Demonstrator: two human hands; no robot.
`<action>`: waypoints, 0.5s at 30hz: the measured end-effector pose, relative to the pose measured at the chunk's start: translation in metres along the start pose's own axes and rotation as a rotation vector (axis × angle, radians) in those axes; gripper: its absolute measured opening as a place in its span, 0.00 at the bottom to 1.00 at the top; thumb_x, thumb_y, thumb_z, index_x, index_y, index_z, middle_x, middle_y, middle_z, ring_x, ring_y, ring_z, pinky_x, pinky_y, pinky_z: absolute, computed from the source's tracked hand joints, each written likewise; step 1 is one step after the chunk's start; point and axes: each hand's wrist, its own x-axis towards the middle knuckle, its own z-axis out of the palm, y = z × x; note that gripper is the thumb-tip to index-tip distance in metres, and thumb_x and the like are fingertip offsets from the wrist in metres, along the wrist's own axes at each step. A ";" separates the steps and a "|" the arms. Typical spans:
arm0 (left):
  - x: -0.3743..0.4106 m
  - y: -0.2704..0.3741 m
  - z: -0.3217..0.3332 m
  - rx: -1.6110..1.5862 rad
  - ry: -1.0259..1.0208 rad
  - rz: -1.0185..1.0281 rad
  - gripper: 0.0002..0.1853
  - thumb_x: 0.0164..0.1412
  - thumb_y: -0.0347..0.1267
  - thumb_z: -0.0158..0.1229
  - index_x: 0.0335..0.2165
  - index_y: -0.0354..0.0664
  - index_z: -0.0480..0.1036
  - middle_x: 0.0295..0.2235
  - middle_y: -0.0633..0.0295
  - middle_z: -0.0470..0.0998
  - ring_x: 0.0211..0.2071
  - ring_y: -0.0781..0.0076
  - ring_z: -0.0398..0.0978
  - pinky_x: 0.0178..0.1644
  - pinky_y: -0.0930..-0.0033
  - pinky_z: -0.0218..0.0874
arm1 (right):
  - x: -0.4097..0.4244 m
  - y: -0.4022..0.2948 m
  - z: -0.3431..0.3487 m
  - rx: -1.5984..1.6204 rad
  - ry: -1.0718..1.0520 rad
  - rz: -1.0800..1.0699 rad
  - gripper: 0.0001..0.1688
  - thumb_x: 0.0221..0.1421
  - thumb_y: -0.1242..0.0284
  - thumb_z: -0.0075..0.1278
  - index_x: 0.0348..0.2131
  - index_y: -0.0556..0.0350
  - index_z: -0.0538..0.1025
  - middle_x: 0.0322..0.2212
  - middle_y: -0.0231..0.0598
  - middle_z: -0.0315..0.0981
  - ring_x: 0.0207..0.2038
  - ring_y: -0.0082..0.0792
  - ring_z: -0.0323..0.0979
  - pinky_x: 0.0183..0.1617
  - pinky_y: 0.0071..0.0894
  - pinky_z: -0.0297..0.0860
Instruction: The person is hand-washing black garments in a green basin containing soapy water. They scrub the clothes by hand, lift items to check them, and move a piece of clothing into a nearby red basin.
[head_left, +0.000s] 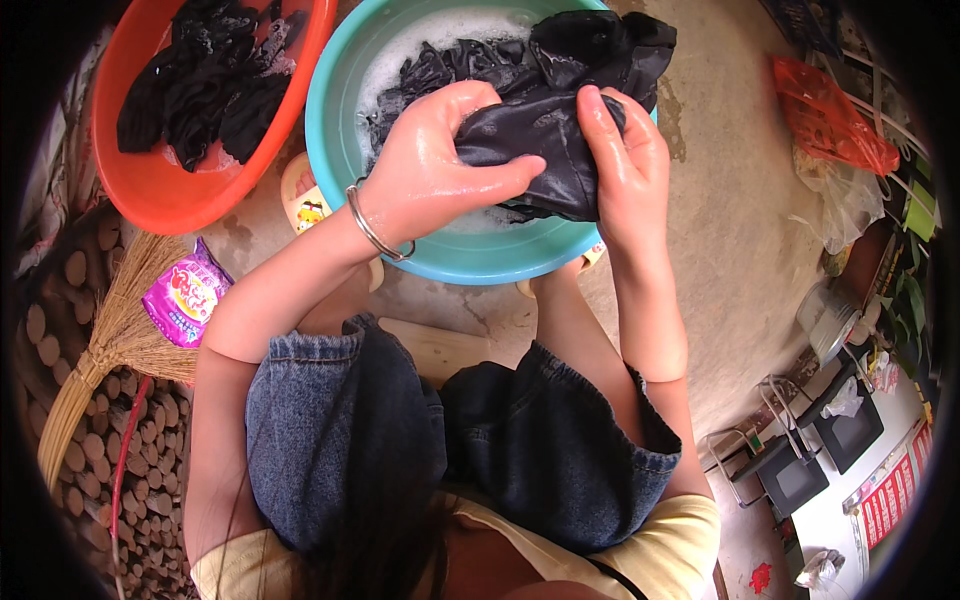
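Wet black cloth (536, 154) is stretched between my two hands above a turquoise plastic basin (442, 262). My left hand (442, 161), with a metal bangle at the wrist, grips its left side, thumb lying across the front. On the other side my right hand (626, 150) pinches the fabric, thumb upward. More of the black cloth (600, 45) bunches over the basin's far right rim. White suds (382, 75) and dark wrinkled fabric fill the basin. I cannot tell whether the held cloth and the fabric in the basin are one piece.
An orange-red basin (214, 206) with wet black clothes (202, 97) stands at the upper left. Below it are a straw broom (97, 352), a purple packet (187, 296) and stacked firewood (142, 480). A red plastic bag (832, 116) and metal-framed chairs (791, 469) are at the right.
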 end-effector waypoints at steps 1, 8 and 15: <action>0.000 0.000 0.001 -0.021 0.002 0.009 0.12 0.45 0.25 0.65 0.28 0.36 0.70 0.26 0.71 0.72 0.29 0.88 0.66 0.33 0.80 0.62 | -0.001 0.000 0.000 0.023 0.002 0.010 0.13 0.63 0.69 0.48 0.25 0.57 0.72 0.21 0.20 0.67 0.25 0.10 0.59 0.28 0.14 0.58; 0.000 -0.002 -0.006 -0.241 -0.035 -0.006 0.10 0.45 0.24 0.62 0.27 0.37 0.68 0.24 0.72 0.69 0.28 0.88 0.65 0.32 0.79 0.61 | -0.004 -0.004 0.002 0.070 -0.001 0.025 0.13 0.63 0.70 0.48 0.25 0.58 0.73 0.21 0.21 0.68 0.25 0.11 0.61 0.28 0.14 0.59; -0.003 0.005 0.002 0.130 0.083 0.085 0.09 0.49 0.19 0.58 0.26 0.40 0.66 0.24 0.75 0.67 0.27 0.90 0.62 0.30 0.85 0.56 | -0.004 0.001 -0.003 -0.031 -0.014 -0.028 0.14 0.62 0.70 0.49 0.24 0.58 0.73 0.20 0.20 0.67 0.26 0.11 0.61 0.29 0.14 0.59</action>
